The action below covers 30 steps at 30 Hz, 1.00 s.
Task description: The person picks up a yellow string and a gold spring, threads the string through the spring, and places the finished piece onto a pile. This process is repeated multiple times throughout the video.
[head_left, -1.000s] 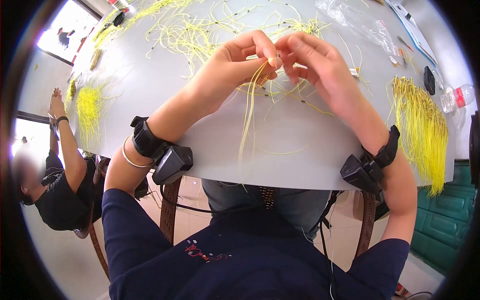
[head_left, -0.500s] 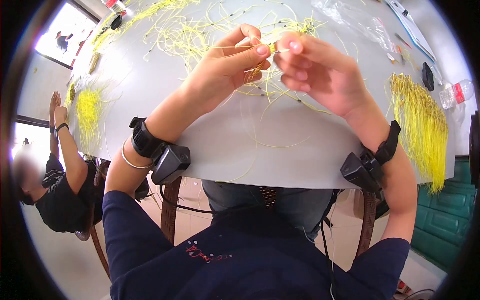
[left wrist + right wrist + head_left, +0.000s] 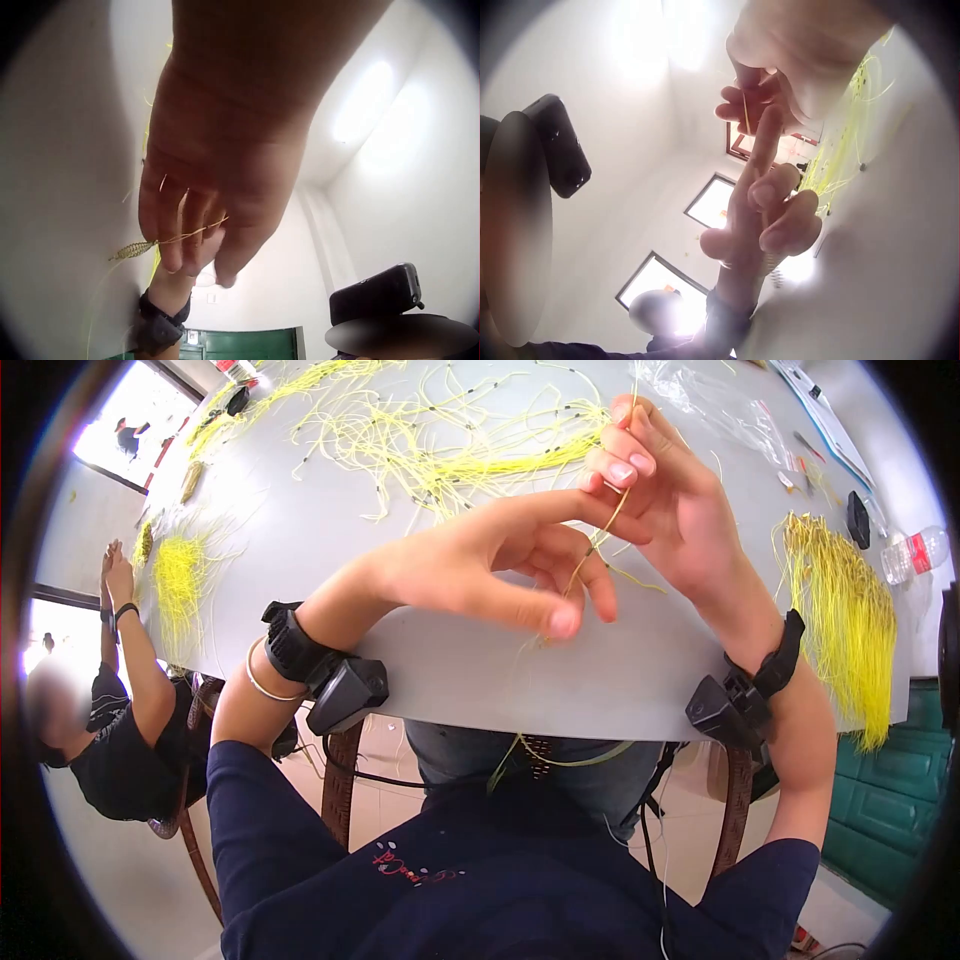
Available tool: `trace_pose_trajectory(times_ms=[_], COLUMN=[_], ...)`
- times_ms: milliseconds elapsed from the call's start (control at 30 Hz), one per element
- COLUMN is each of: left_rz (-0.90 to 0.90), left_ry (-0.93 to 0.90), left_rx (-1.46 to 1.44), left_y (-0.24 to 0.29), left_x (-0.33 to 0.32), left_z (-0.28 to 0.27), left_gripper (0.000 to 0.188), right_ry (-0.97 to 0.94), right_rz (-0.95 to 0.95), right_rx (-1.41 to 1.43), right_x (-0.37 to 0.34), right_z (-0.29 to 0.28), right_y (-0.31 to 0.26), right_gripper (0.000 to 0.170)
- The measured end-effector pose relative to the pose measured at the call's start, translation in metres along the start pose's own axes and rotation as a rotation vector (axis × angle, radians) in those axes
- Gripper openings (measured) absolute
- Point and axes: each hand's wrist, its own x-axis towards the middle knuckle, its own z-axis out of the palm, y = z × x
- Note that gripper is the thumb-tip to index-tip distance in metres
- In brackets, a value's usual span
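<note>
My left hand (image 3: 500,560) is spread in the head view, index finger stretched toward the right hand, the others loosely bent. A thin yellow-brown cord (image 3: 603,536) runs down across its fingers. Higher and to the right, my right hand (image 3: 680,505) pinches this cord between thumb and fingertips. In the left wrist view a small golden braided piece (image 3: 133,250) is on the cord beside the left hand (image 3: 217,165); blurred coils (image 3: 775,270) show below that hand's bent fingers in the right wrist view. Whether those fingers press the cord is unclear.
Loose yellow cords (image 3: 430,455) lie across the grey table (image 3: 450,670). A yellow-tasselled bundle (image 3: 845,620) is at the right, near a bottle (image 3: 915,555); another yellow bundle (image 3: 178,585) lies left. Strands (image 3: 590,758) hang past the front edge. Another person (image 3: 130,710) sits at the left.
My left hand has let go of its thumb-and-finger pinch, spread and moved down and right. The right hand has risen with the cord. Strands now show past the table's front edge.
</note>
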Motion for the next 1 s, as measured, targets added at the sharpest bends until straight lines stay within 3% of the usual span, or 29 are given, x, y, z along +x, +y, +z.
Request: trace_pose_trajectory(times_ms=[33,67,133,200,233,300,333,433,467,600,700,800,1000], left_rz=[-0.004,-0.004,-0.119,-0.041,0.039,0.036,0.036,0.041,-0.005,0.032,0.012,-0.072,0.036], left_ry=[0.023,0.023,0.084,0.12,0.156,0.189,0.221,0.228,0.203,0.239,0.232,0.223,0.242], left_rx=[-0.08,-0.081,0.042,0.079,0.115,0.123,0.14,0.19,0.161,0.195,0.156,0.244,0.254], left_y=[0.001,0.006,0.015,0.01,0.007,0.008,0.009,0.006,0.005,0.002,0.007,0.005,0.005], left_x=[0.0,-0.001,-0.004,-0.002,-0.001,-0.001,-0.001,0.002,0.002,0.003,0.0,0.0,-0.001], left_z=[0.001,-0.001,-0.006,-0.005,-0.004,-0.002,-0.002,0.006,0.004,0.006,0.005,0.0,0.001], left_gripper=[0.056,0.056,0.031,0.028,0.027,0.027,0.027,0.028,0.03,0.03,0.027,0.024,0.026], right_ry=[0.0,-0.027,-0.052,-0.124,-0.118,-0.3,-0.015,0.012,-0.223,-0.034,-0.149,-0.188,-0.101], right_rz=[0.0,-0.018,-0.038,-0.009,-0.007,-0.25,-0.345,-0.298,-0.278,-0.11,-0.009,-0.021,-0.071], right_rx=[0.0,0.003,0.007,-0.033,-0.03,-0.192,-0.302,-0.111,-0.211,-0.058,-0.037,-0.035,-0.16], right_x=[0.001,0.001,0.003,0.002,0.004,0.014,0.006,0.005,0.008,-0.001,-0.004,-0.002,-0.004], right_z=[0.0,-0.001,-0.002,-0.002,-0.01,-0.03,-0.002,0.016,0.0,0.02,0.021,0.016,0.023], right_y=[0.001,0.002,0.0,-0.008,-0.015,-0.031,-0.038,-0.039,-0.037,-0.014,-0.003,-0.001,-0.008], right_gripper=[0.014,0.014,0.015,0.016,0.016,0.018,0.014,0.013,0.013,0.014,0.015,0.015,0.014])
